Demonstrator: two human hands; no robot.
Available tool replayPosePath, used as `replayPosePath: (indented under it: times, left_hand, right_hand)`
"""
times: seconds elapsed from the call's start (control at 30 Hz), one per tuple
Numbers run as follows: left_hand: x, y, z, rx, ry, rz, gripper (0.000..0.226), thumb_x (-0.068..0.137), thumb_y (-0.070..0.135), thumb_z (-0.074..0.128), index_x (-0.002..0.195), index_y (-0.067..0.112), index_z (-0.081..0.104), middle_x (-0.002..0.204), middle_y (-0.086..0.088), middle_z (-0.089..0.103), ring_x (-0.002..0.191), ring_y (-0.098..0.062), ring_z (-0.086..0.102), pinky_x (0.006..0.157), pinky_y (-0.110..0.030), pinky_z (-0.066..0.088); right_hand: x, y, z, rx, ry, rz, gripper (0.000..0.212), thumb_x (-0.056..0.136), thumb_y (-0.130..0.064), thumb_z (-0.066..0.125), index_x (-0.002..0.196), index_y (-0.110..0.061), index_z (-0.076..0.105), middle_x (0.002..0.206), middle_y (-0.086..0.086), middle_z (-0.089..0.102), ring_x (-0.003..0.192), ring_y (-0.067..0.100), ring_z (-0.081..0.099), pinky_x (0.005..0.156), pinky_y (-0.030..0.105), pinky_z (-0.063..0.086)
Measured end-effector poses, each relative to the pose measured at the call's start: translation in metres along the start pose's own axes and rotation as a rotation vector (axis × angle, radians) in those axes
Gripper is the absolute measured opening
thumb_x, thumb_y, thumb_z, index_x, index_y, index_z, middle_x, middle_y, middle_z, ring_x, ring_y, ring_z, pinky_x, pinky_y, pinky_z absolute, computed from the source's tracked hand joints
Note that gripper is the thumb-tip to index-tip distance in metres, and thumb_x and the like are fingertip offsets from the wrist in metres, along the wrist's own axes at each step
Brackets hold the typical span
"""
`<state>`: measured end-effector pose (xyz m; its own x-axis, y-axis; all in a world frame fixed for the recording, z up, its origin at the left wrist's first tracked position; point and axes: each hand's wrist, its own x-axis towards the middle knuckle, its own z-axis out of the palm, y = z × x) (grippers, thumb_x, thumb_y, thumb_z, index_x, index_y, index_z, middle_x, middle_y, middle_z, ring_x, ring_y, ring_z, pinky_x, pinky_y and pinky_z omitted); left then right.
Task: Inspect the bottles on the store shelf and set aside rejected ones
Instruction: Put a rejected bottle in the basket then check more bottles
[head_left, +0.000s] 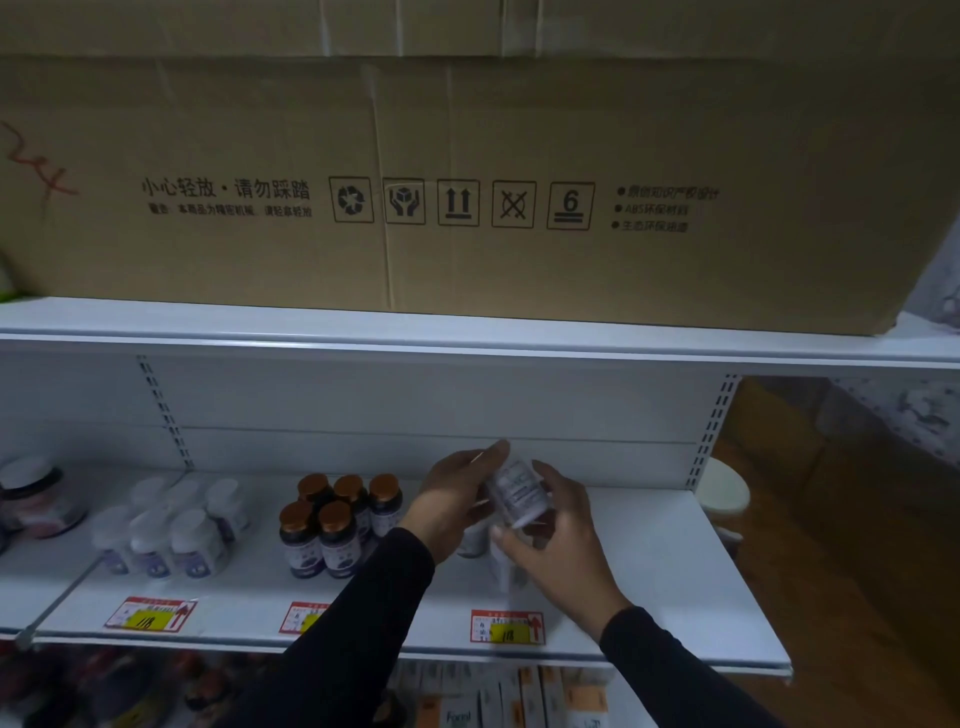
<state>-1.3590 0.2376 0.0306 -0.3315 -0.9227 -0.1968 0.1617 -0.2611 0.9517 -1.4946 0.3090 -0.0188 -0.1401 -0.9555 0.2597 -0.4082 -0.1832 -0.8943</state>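
Observation:
A white bottle (517, 491) with a printed label is held tilted above the white shelf (649, 587), between both hands. My left hand (457, 493) grips its upper end and my right hand (558, 530) cups its lower end. Under the hands stand a few more white bottles (475, 540), mostly hidden. To the left is a cluster of dark bottles with copper caps (337, 519). Further left stand several white-capped bottles (176, 530).
A big cardboard box (467, 182) fills the upper shelf. Price tags (508, 626) line the shelf's front edge. A dark-lidded jar (36, 499) sits at far left. Boxed goods (519, 696) fill the shelf below. A white round stool (724, 493) stands right of the shelf.

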Motion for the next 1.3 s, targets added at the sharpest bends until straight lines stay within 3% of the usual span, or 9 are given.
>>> replayPosePath:
  times: [0.1, 0.23, 0.5, 0.7, 0.8, 0.9, 1.03, 1.17, 1.3]
  left_hand:
    - [0.002, -0.001, 0.001, 0.034, 0.004, -0.008, 0.043, 0.089, 0.045, 0.065, 0.109, 0.007, 0.066, 0.107, -0.014, 0.073, 0.103, -0.029, 0.068, 0.089, -0.035, 0.054]
    - [0.005, 0.001, -0.001, -0.047, 0.006, -0.043, 0.041, 0.093, 0.038, 0.060, 0.115, 0.004, 0.065, 0.105, -0.015, 0.073, 0.102, -0.030, 0.069, 0.089, -0.037, 0.054]
    - [0.005, 0.001, 0.001, -0.019, 0.049, -0.004, 0.033, 0.088, 0.038, 0.068, 0.100, 0.007, 0.067, 0.096, -0.010, 0.074, 0.091, -0.024, 0.070, 0.075, -0.031, 0.055]
    - [0.004, 0.004, -0.002, -0.016, 0.047, -0.004, 0.031, 0.094, 0.041, 0.059, 0.105, 0.012, 0.064, 0.085, -0.003, 0.073, 0.085, -0.019, 0.068, 0.076, -0.030, 0.049]
    - [0.003, 0.003, -0.002, -0.010, 0.034, 0.005, 0.026, 0.096, 0.039, 0.057, 0.104, 0.014, 0.062, 0.088, -0.004, 0.072, 0.088, -0.021, 0.067, 0.079, -0.032, 0.049]
    - [0.003, 0.001, -0.002, 0.002, 0.005, 0.026, 0.022, 0.096, 0.033, 0.058, 0.102, 0.013, 0.063, 0.092, -0.006, 0.074, 0.090, -0.023, 0.069, 0.083, -0.036, 0.052]
    - [0.000, 0.000, 0.000, 0.062, -0.068, 0.041, 0.024, 0.097, 0.028, 0.057, 0.107, 0.007, 0.064, 0.102, -0.015, 0.073, 0.093, -0.029, 0.071, 0.083, -0.037, 0.057]
    - [0.003, -0.002, 0.001, 0.060, -0.044, 0.005, 0.030, 0.096, 0.029, 0.059, 0.116, 0.007, 0.060, 0.106, -0.016, 0.072, 0.094, -0.030, 0.072, 0.082, -0.038, 0.059]
    - [0.009, -0.006, 0.001, 0.033, 0.040, -0.195, 0.049, 0.092, 0.046, 0.060, 0.112, 0.002, 0.066, 0.101, -0.021, 0.073, 0.094, -0.037, 0.070, 0.088, -0.044, 0.056]
  right_hand:
    - [0.002, 0.002, 0.000, -0.003, 0.022, -0.018, 0.062, 0.078, -0.043, 0.075, 0.130, -0.046, 0.041, 0.126, -0.012, 0.045, 0.110, 0.007, 0.058, 0.087, 0.027, 0.056]
    - [0.002, -0.002, -0.001, 0.060, -0.004, 0.001, 0.042, 0.092, -0.027, 0.065, 0.116, -0.054, 0.041, 0.112, -0.010, 0.063, 0.092, 0.005, 0.068, 0.075, 0.017, 0.055]
    - [0.001, 0.000, 0.000, 0.012, -0.014, -0.004, 0.068, 0.080, -0.034, 0.078, 0.135, -0.040, 0.039, 0.127, -0.012, 0.045, 0.111, 0.005, 0.057, 0.090, 0.024, 0.055]
    - [0.002, 0.000, -0.003, 0.034, -0.015, 0.054, 0.045, 0.096, -0.027, 0.059, 0.132, -0.042, 0.038, 0.107, -0.011, 0.067, 0.090, -0.001, 0.066, 0.076, 0.018, 0.056]
    - [0.002, 0.001, -0.003, 0.049, -0.009, 0.071, 0.039, 0.100, -0.023, 0.051, 0.134, -0.038, 0.039, 0.099, -0.011, 0.069, 0.088, 0.000, 0.066, 0.078, 0.023, 0.056]
    - [0.002, 0.002, -0.003, 0.080, -0.009, 0.075, 0.038, 0.102, -0.021, 0.046, 0.137, -0.035, 0.040, 0.103, -0.010, 0.069, 0.092, 0.007, 0.069, 0.084, 0.031, 0.057]
    - [0.001, 0.000, -0.003, 0.079, -0.018, 0.082, 0.039, 0.104, -0.024, 0.042, 0.141, -0.032, 0.039, 0.106, -0.009, 0.068, 0.091, 0.003, 0.066, 0.083, 0.027, 0.056]
    - [0.000, -0.005, -0.005, 0.071, -0.013, 0.049, 0.040, 0.101, -0.029, 0.049, 0.138, -0.038, 0.039, 0.108, -0.013, 0.065, 0.095, -0.003, 0.063, 0.082, 0.021, 0.054]
    - [0.000, -0.008, -0.008, 0.069, -0.030, -0.031, 0.041, 0.091, -0.031, 0.067, 0.124, -0.043, 0.048, 0.114, -0.016, 0.063, 0.102, 0.001, 0.062, 0.083, 0.020, 0.054]
